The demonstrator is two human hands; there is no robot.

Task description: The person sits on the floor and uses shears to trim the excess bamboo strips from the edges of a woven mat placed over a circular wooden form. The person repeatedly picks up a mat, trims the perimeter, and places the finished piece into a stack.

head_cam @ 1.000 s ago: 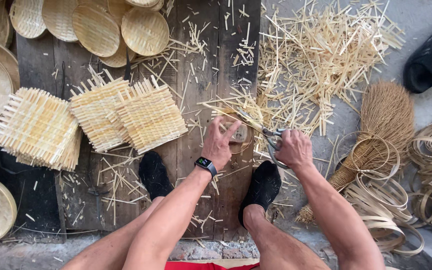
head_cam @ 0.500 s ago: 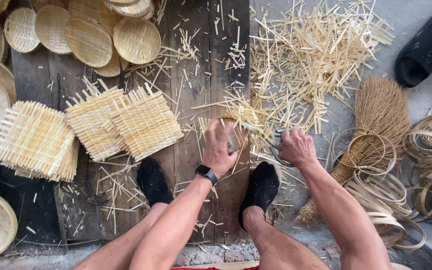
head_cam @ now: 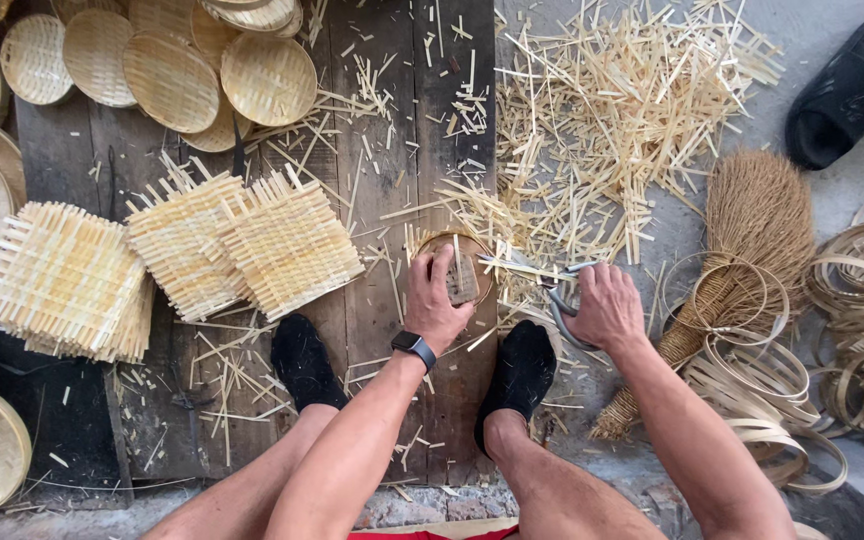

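While the left hand (head_cam: 435, 300) presses the small woven basket (head_cam: 457, 270), shears (head_cam: 552, 290) trim beside it.

A small round woven bamboo basket (head_cam: 455, 268) lies on the dark planks, metal shears (head_cam: 552, 290) touching its rim

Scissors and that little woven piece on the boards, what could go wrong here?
The scissors in the right hand point toward the left hand pressing the woven piece, so a slip might nick the fingers. Loose offcuts lie near the socked feet and could prick them.
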